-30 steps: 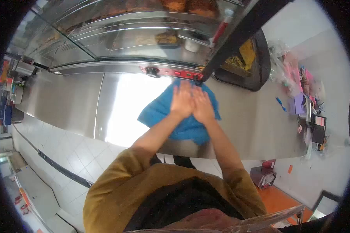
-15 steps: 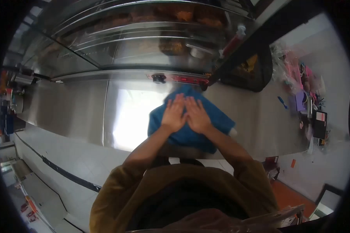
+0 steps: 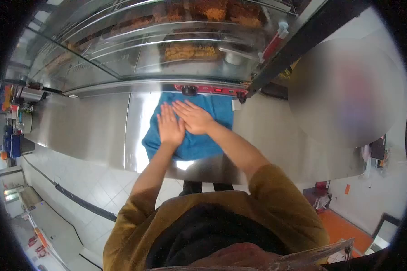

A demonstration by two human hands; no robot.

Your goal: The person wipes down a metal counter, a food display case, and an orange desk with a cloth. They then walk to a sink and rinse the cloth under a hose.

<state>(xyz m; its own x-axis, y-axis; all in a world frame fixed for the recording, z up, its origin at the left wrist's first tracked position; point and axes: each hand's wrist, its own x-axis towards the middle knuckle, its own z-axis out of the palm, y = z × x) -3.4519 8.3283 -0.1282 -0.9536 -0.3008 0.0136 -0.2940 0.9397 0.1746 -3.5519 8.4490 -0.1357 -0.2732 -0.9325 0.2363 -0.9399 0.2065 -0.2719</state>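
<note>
Blue cloth (image 3: 203,145) is spread on the steel counter (image 3: 276,140), between its front edge and the glass cabinet (image 3: 153,47) | left hand (image 3: 170,128) and right hand (image 3: 195,119) are laid flat upon it | fingers are extended.

Cloth (image 3: 196,144) on bench (image 3: 298,153), L hand (image 3: 171,128) + R hand (image 3: 195,118) on top. Display case (image 3: 144,83) behind, food (image 3: 192,51) inside, ctrl panel (image 3: 225,91) at front btm edge.
</note>
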